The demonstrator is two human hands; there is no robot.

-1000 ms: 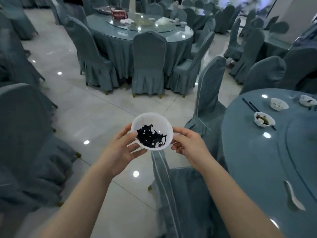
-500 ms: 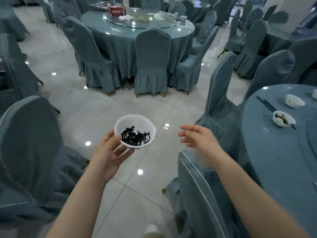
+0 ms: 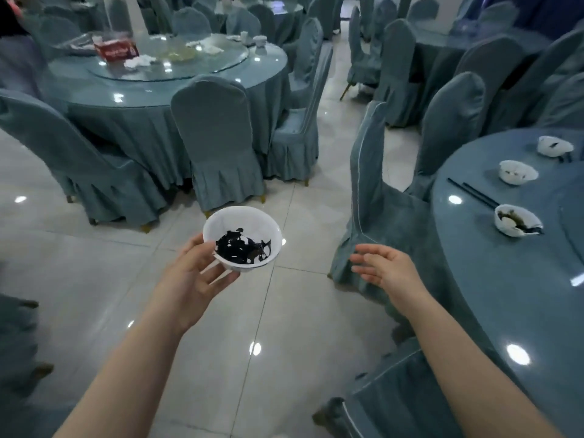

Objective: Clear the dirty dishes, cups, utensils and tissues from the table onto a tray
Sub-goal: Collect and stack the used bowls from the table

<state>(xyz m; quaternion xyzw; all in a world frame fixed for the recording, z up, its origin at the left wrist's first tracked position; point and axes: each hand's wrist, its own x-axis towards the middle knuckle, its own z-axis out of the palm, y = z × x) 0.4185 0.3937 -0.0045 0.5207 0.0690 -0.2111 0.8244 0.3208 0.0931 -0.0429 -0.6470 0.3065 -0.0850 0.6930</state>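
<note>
Over the tiled floor, between tabletops, left hand (image 3: 196, 276) cradles a white bowl (image 3: 242, 237) with dark scraps, fingers curled beneath. Right hand (image 3: 387, 270) free, fingers loosely spread. No tray visible. Judgement: keep bowl level; support rim with thumb while carrying.

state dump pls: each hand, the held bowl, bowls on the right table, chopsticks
left hand: holds white bowl from below
right hand: open, empty
white bowl: upright, dark scraps inside
three bowls on right table: dirty, uncollected
chopsticks: lying on table beside nearest bowl
</note>
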